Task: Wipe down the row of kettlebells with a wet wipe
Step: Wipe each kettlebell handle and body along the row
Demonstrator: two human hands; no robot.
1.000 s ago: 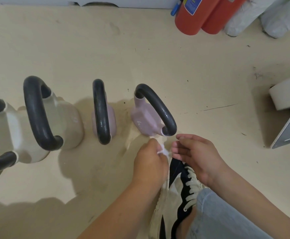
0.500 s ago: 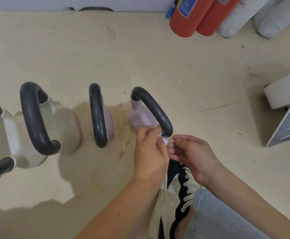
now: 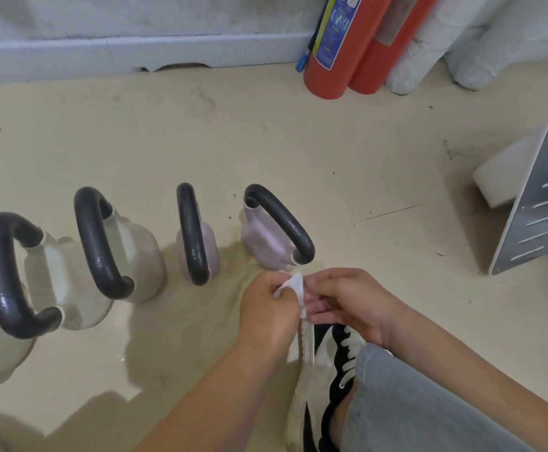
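While the left grip (image 3: 267, 308) pinches a crumpled white wet wipe (image 3: 294, 285), the right grip (image 3: 344, 301) meets it, fingertips partly hidden — hold unclear.

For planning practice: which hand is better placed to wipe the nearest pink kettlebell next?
Left, probably: the left hand grips the wet wipe close to the pink kettlebell; the right hand merely touches it.

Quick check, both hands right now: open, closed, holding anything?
Left hand: holding the wet wipe, fingers curled round it.
Right hand: fingers at the wipe's edge; cannot tell whether it grips.
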